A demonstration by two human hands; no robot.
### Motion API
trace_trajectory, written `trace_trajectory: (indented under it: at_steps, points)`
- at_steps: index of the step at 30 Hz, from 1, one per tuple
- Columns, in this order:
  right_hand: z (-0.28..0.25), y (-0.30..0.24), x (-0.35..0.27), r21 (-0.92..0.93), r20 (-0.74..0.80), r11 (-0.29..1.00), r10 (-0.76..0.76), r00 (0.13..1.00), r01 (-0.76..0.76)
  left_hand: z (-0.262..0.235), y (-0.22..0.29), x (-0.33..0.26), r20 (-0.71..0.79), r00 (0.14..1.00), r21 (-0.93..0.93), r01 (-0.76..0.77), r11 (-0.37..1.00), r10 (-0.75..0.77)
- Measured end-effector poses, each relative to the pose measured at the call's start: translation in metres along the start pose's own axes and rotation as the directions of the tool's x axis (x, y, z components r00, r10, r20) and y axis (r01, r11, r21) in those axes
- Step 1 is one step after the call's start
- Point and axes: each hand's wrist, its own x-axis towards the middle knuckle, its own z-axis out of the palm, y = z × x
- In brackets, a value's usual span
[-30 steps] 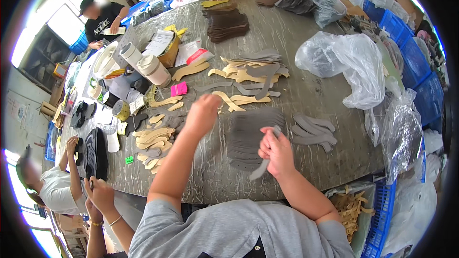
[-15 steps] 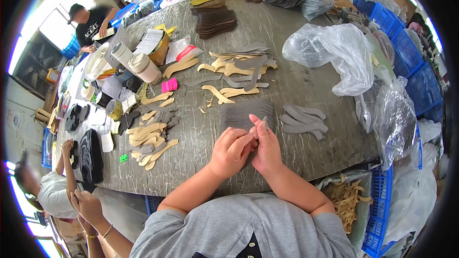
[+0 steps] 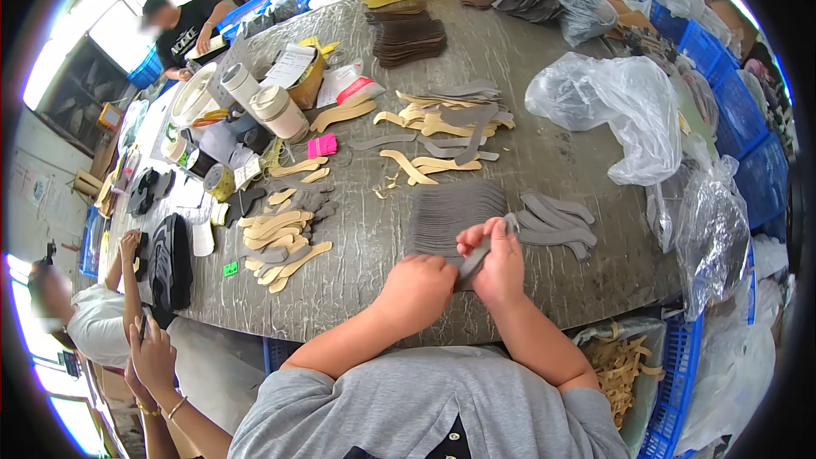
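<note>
A curved grey fabric strip (image 3: 474, 262) is in my right hand (image 3: 501, 274), closed round it, with one end poking up past the thumb. My left hand (image 3: 418, 291) is beside it, fingers curled down near the strip's lower end; what they grip is hidden. Just beyond both hands lies a neat overlapping stack of grey strips (image 3: 455, 208). To its right rests a loose pile of similar grey strips (image 3: 557, 223).
Cream and grey curved pieces (image 3: 280, 238) lie left of the stack, more (image 3: 446, 123) beyond. A plastic bag (image 3: 603, 102) is at right. Cups (image 3: 279, 113) and a dark shoe (image 3: 170, 263) stand left. Scraps (image 3: 625, 370) fill a bin below right. Other people work around the table.
My hands have come apart slightly; the left has turned knuckles-up and lowered. The grey strip now shows in my right hand. The whole view has shifted a little.
</note>
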Motion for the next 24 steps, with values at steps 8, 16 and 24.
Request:
trace_trajectory:
  at_steps: [8, 16, 24]
  points:
    - [-0.010, -0.034, 0.016, 0.136, -0.049, 0.983, 0.130, 0.990, -0.123, -0.018, -0.100, 0.052, 0.209, 0.978, -0.304, 0.087, 0.949, -0.023]
    - [-0.016, -0.028, 0.019, 0.066, -0.017, 0.984, 0.167, 0.986, -0.166, -0.002, -0.178, 0.106, -0.161, 0.959, 0.200, 0.262, 0.944, -0.233]
    - [0.007, -0.009, 0.019, -0.187, -0.108, 0.957, 0.205, 0.973, -0.222, -0.016, -0.111, 0.056, -0.419, 0.908, -0.099, -0.014, 0.995, -0.029]
